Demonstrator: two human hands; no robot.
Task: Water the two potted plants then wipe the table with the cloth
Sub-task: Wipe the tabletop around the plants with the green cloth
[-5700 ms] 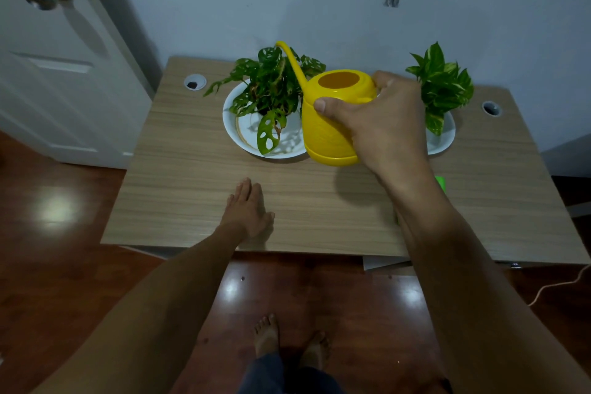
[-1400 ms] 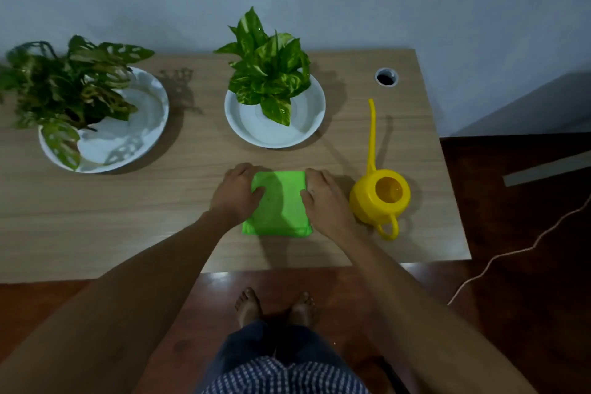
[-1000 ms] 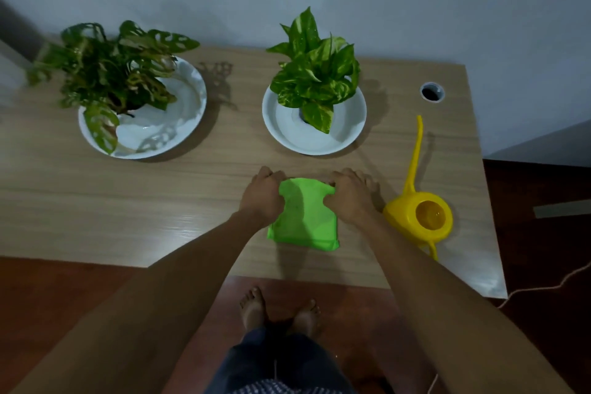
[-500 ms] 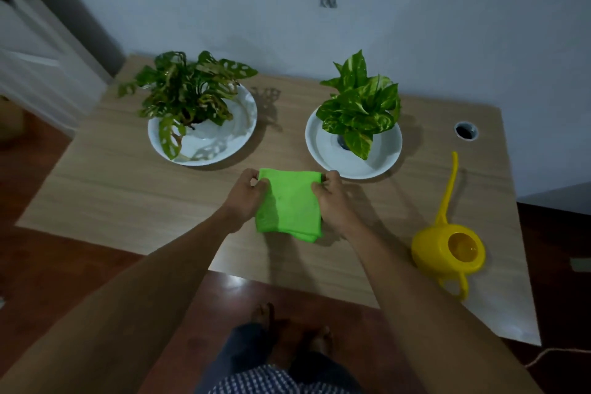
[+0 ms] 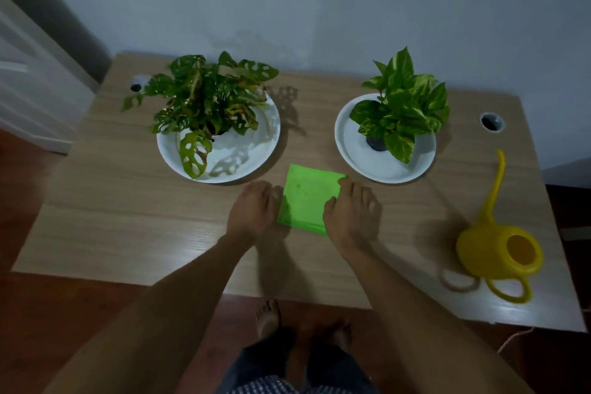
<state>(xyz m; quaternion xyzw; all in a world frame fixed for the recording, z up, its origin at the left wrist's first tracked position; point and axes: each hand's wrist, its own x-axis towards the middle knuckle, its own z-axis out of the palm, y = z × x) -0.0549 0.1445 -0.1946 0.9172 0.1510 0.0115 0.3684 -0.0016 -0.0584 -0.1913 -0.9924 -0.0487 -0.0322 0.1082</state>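
A folded bright green cloth (image 5: 305, 198) lies on the wooden table (image 5: 128, 221) between two plants. My left hand (image 5: 254, 209) grips its left edge and my right hand (image 5: 350, 209) grips its right edge, thumb on top. A holey-leaved plant (image 5: 204, 99) stands in a white dish (image 5: 256, 153) at the left. A plant with smooth green leaves (image 5: 404, 102) stands in a second white dish (image 5: 351, 144) at the right. The yellow watering can (image 5: 499, 253) rests near the table's right front corner, spout pointing away from me.
Cable holes sit in the table's far left corner (image 5: 137, 86) and far right corner (image 5: 492, 122). A white door (image 5: 28, 83) is at the left and the wall runs behind the table. My bare feet (image 5: 300, 323) stand on the dark wood floor below the front edge.
The watering can has gone from my right hand onto the table at the right. Both hands took the green cloth and slid it left and toward the plants.
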